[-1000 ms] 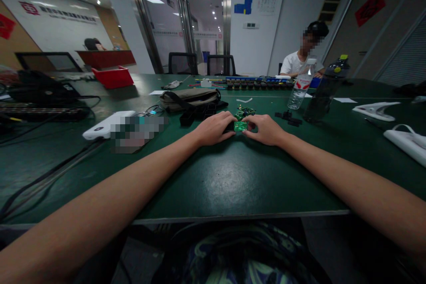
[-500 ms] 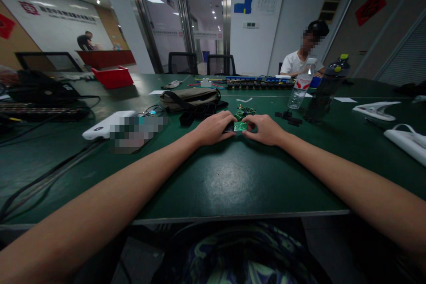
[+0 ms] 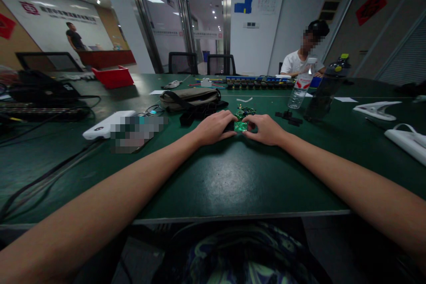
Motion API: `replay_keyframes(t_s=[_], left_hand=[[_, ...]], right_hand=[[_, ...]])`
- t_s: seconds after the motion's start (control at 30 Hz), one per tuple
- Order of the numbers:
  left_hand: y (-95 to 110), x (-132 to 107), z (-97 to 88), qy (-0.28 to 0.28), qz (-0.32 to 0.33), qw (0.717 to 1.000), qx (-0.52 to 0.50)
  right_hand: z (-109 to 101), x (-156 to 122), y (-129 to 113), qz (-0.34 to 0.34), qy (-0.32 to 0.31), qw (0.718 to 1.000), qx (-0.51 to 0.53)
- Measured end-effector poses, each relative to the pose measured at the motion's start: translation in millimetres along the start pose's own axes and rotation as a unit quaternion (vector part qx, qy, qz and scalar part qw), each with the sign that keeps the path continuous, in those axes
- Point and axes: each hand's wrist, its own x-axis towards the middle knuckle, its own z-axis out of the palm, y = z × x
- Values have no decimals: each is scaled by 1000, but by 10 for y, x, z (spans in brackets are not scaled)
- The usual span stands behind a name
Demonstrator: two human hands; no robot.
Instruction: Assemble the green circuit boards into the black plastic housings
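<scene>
A small green circuit board (image 3: pixel 240 127) is held low over the table between my two hands. My right hand (image 3: pixel 265 129) pinches its right end between thumb and forefinger. My left hand (image 3: pixel 214 128) is closed around a small black plastic housing (image 3: pixel 229 128), mostly covered by the fingers, which meets the board's left end. Whether the board sits inside the housing I cannot tell. Just behind my hands lies a pile of green circuit boards (image 3: pixel 245 111). Black plastic housings (image 3: pixel 188 118) sit left of my left hand, and flat black pieces (image 3: pixel 289 117) lie right of my right hand.
On the green table (image 3: pixel 233 186) are a grey pouch (image 3: pixel 189 98), a white power bank (image 3: pixel 108 125) with cables, a red bin (image 3: pixel 113 77), a water bottle (image 3: pixel 301 86) and a dark bottle (image 3: pixel 326 91). A person (image 3: pixel 296 63) sits across; another stands far left.
My hands stay almost in place, with the board tilted very slightly. In the far left background, the person who was bending over now stands upright.
</scene>
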Motion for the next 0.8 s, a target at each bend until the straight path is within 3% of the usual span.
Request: replay_keyframes(t_s=[0.8], left_hand=[[-16, 2, 30, -14, -19, 999, 26]], right_hand=[[15, 3, 24, 8, 28, 1000, -6]])
